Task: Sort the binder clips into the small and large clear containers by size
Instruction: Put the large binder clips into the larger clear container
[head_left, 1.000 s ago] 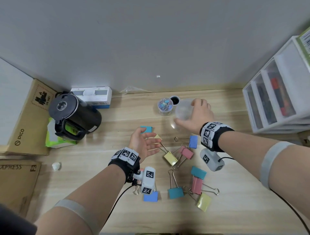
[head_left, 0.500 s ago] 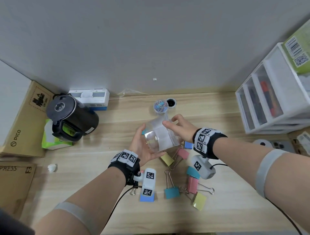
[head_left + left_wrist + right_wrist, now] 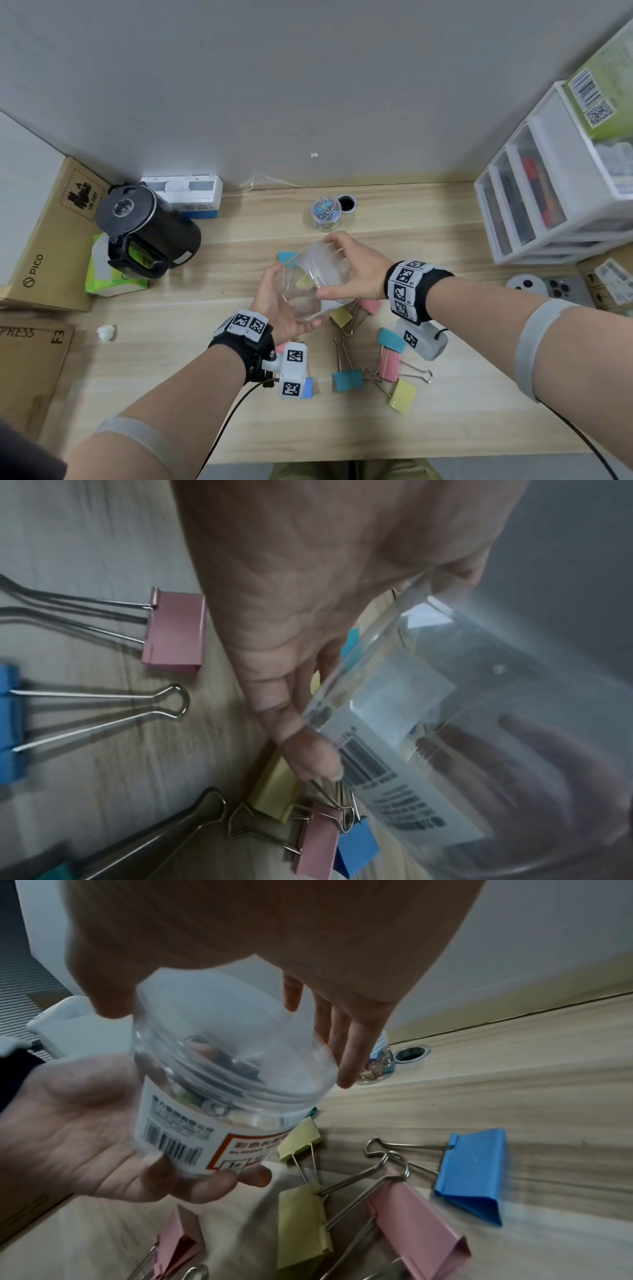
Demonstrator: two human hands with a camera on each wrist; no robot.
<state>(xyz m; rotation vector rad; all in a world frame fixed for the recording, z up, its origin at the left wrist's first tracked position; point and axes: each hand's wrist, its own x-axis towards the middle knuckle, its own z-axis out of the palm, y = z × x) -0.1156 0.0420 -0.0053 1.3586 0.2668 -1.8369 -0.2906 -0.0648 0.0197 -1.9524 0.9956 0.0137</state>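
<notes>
A large clear container with a white label hangs tilted above the desk, held between both hands. My left hand cups its base, fingers curled under it. My right hand wraps thumb and fingers round its lid end. The small clear container, with small clips inside, stands at the back of the desk. Several large binder clips lie under and in front of my hands: a teal one, a pink one, a yellow one, and a pink one by my left palm.
A black kettle and a green tissue pack stand at the left, beside cardboard boxes. A white drawer unit fills the right. A cable hole is behind the small container. A phone lies at the right.
My right hand has carried the large container from the back of the desk toward me. My left hand, open a second ago, now holds its base.
</notes>
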